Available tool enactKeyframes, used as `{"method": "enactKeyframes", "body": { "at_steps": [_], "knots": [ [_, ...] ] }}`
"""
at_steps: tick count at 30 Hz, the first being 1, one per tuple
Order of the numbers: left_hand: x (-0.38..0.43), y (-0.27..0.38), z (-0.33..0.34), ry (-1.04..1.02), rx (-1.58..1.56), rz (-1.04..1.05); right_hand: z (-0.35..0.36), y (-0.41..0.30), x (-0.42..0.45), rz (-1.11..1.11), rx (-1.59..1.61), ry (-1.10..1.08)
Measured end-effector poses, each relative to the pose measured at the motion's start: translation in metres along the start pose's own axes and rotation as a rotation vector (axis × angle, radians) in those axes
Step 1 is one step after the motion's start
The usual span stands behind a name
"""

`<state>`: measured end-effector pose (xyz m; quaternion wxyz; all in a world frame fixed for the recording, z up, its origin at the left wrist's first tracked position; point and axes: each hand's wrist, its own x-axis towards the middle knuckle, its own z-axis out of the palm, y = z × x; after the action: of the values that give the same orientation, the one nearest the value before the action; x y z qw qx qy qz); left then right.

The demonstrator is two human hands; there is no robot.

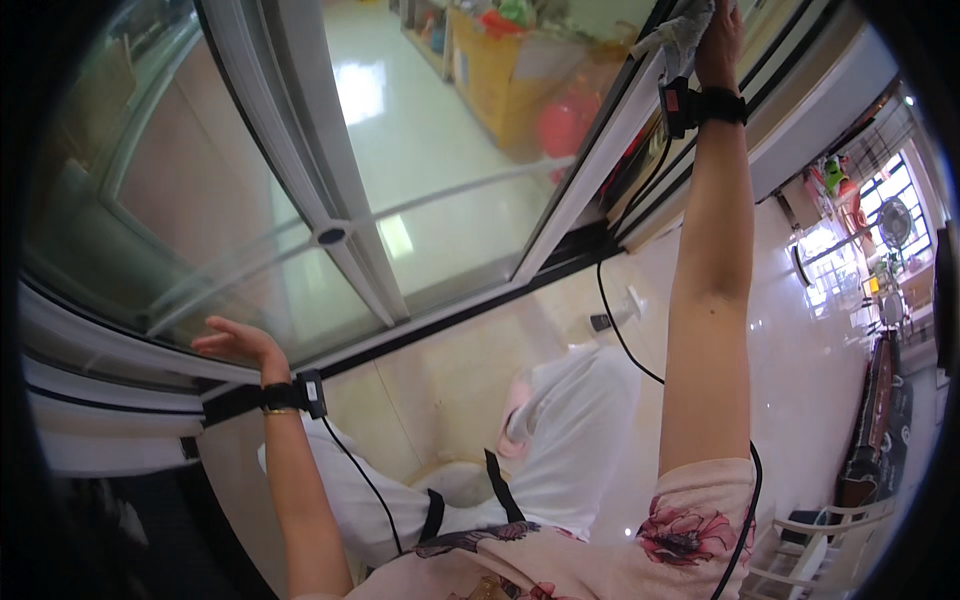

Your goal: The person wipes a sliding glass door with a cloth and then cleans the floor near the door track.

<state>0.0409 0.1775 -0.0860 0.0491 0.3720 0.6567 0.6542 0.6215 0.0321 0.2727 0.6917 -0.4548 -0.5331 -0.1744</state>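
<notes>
My right hand [721, 46] reaches up at the top and holds a grey cloth [681, 41] against the edge of the white metal frame of a sliding glass door [592, 187]. Part of that hand is cut off by the picture's upper rim. Lower on the left, my left hand [238, 346] holds nothing. Its fingers are apart in front of the glass, near the bottom rail; whether it touches the pane cannot be told. A round dark-centred fitting [331, 235] sits where the bars cross the door panels.
Behind the glass stand a yellow box [484, 82] and red balloon-like objects [561, 127]. A white object with a dark end [621, 311] lies on the tiled floor near the black door track [574, 251]. Cables hang from both wrists. A chair [814, 547] stands at the lower right.
</notes>
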Motion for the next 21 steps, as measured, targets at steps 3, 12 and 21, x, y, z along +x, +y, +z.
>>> {"method": "enactKeyframes", "body": {
  "at_steps": [3, 12, 21],
  "knots": [
    [-0.022, 0.004, 0.006, -0.071, 0.064, -0.031, -0.019, 0.054, -0.057, 0.258, 0.064, 0.018],
    [-0.018, 0.022, -0.008, -0.043, 0.088, -0.044, 0.0, 0.12, -0.322, 0.568, 0.373, 0.174],
    [-0.019, 0.021, -0.006, -0.016, -0.016, -0.125, -0.023, 0.223, -0.47, 0.768, 0.05, 0.379]
  ]
}}
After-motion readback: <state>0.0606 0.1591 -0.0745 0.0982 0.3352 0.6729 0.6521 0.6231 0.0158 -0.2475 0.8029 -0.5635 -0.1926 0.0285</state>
